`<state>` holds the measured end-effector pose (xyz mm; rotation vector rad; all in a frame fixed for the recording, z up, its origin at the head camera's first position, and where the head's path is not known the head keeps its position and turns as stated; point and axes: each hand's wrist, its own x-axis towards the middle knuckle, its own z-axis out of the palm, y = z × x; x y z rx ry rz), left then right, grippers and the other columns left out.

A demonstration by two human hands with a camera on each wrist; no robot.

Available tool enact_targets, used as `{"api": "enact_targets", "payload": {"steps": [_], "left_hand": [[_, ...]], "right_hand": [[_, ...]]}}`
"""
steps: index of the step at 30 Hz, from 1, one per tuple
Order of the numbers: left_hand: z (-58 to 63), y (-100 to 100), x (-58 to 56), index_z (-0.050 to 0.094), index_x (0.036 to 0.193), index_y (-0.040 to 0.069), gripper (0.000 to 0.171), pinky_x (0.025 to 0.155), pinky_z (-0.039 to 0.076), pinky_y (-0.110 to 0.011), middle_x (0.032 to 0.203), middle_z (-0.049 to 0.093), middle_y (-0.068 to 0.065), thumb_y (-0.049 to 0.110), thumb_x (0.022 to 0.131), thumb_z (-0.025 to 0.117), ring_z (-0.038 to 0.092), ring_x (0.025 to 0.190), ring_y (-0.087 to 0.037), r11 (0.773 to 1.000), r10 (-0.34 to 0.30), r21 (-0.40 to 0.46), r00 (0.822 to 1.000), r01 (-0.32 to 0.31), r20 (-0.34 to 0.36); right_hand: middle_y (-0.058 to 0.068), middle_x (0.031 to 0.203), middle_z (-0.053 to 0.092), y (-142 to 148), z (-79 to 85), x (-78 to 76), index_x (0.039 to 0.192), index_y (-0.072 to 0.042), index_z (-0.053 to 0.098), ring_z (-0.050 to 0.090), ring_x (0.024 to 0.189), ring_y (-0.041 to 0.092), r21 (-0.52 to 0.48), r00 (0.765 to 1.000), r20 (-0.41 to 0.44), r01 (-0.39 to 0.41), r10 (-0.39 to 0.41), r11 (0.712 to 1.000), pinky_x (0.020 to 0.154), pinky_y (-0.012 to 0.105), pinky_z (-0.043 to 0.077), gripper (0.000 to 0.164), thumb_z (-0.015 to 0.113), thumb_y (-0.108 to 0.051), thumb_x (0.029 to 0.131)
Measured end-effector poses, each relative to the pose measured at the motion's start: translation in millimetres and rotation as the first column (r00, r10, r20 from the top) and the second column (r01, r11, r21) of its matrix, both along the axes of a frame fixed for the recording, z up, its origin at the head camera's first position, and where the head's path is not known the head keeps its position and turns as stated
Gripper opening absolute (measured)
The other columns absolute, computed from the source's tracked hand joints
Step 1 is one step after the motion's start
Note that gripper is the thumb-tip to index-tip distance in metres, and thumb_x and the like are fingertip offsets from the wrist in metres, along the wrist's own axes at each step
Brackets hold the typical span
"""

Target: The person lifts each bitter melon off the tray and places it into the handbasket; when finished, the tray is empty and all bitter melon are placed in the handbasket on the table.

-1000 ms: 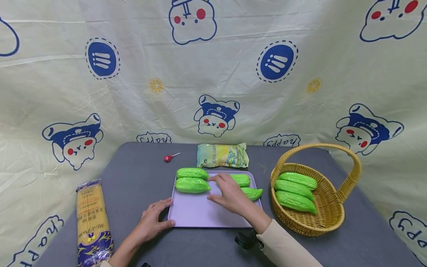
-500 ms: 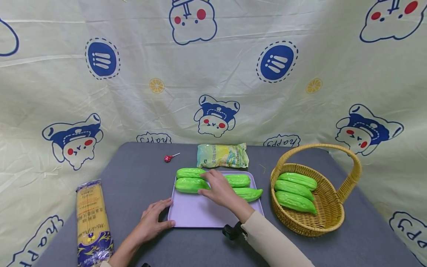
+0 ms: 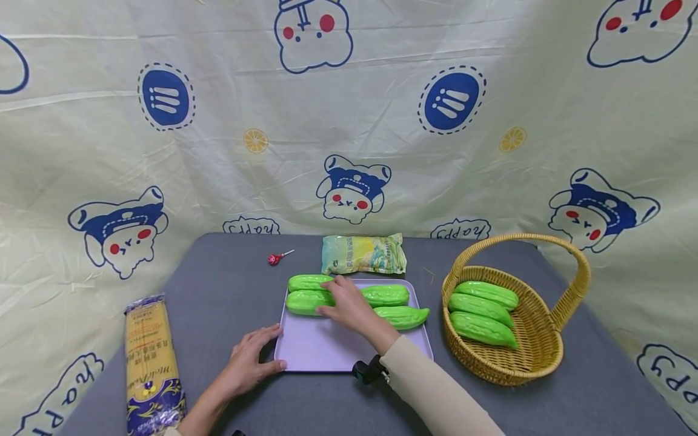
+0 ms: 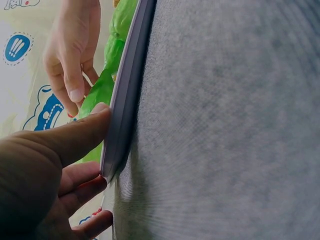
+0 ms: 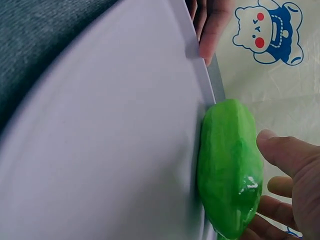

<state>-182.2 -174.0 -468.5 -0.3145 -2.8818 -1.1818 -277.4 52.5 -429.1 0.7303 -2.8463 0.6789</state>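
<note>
A lilac tray [image 3: 322,352] carries two pairs of bright green, ridged gourds, one pair at the left and another at the right. My right hand [image 3: 353,307] is over the inner ends of the left pair, the back gourd [image 3: 306,282] and the front gourd [image 3: 300,303]. In the right wrist view, its thumb and loosely bent fingers lie beside the front gourd [image 5: 230,170], the thumb tip right at its edge. My left hand [image 3: 251,360] touches the tray's near left corner. Its thumb [image 4: 92,125] rests along the rim, with the fingers spread on the adjoining side.
At the right stands a wicker basket [image 3: 507,378] with a tall handle and three more green gourds [image 3: 481,309]. Behind the tray lies a green-yellow packet [image 3: 363,254], beside a red lollipop [image 3: 274,258]. A bag of spaghetti [image 3: 152,363] lies at far left.
My right hand has moved left across the tray, from between the two pairs onto the left pair's inner ends, uncovering more of the right pair. The left hand has stayed at the corner.
</note>
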Motion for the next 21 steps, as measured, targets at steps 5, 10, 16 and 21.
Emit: {"api": "enact_targets", "payload": {"steps": [5,10,16,21], "left_hand": [[-0.3,-0.7,0.1,0.055,0.131,0.008,0.065,0.101,0.024,-0.062,0.142,0.050,-0.008,0.031,0.074,0.078,0.037,0.132,-0.037,1.000,-0.001,-0.008,1.000,0.001,0.004],[-0.1,-1.0,0.1,0.055,0.131,0.009,0.065,0.101,0.024,-0.061,0.142,0.051,-0.008,0.031,0.074,0.078,0.037,0.132,-0.037,1.000,0.003,-0.006,1.000,-0.003,0.010],[-1.1,-1.1,-0.8,0.055,0.131,0.009,0.065,0.101,0.024,-0.061,0.142,0.051,-0.008,0.032,0.074,0.078,0.038,0.132,-0.037,1.000,0.000,-0.012,1.000,0.000,0.002],[-1.4,-1.3,-1.9,0.055,0.131,0.008,0.065,0.101,0.024,-0.061,0.142,0.050,-0.008,0.030,0.074,0.078,0.037,0.132,-0.037,1.000,0.003,-0.014,1.000,-0.003,0.011]], "right_hand": [[0.009,0.111,0.057,-3.4,-4.8,-3.7,0.125,-0.008,0.058,0.052,0.099,0.021,-0.001,1.000,0.000,0.004,-0.004,1.000,0.085,0.035,0.044,0.055,0.073,-0.036,0.079],[0.008,0.108,0.057,-5.6,-8.4,-6.7,0.122,-0.008,0.061,0.051,0.098,0.021,-0.012,1.000,-0.022,0.007,-0.007,1.000,0.083,0.034,0.044,0.052,0.073,-0.036,0.080],[0.007,0.107,0.057,-8.2,-11.2,-10.1,0.122,-0.008,0.061,0.051,0.099,0.021,-0.008,1.000,-0.005,0.022,-0.022,1.000,0.084,0.034,0.044,0.050,0.071,-0.037,0.082],[0.006,0.105,0.056,-8.1,-12.3,-11.6,0.121,-0.008,0.061,0.050,0.098,0.020,-0.006,1.000,-0.011,0.013,-0.013,1.000,0.084,0.034,0.044,0.049,0.071,-0.036,0.082]]}}
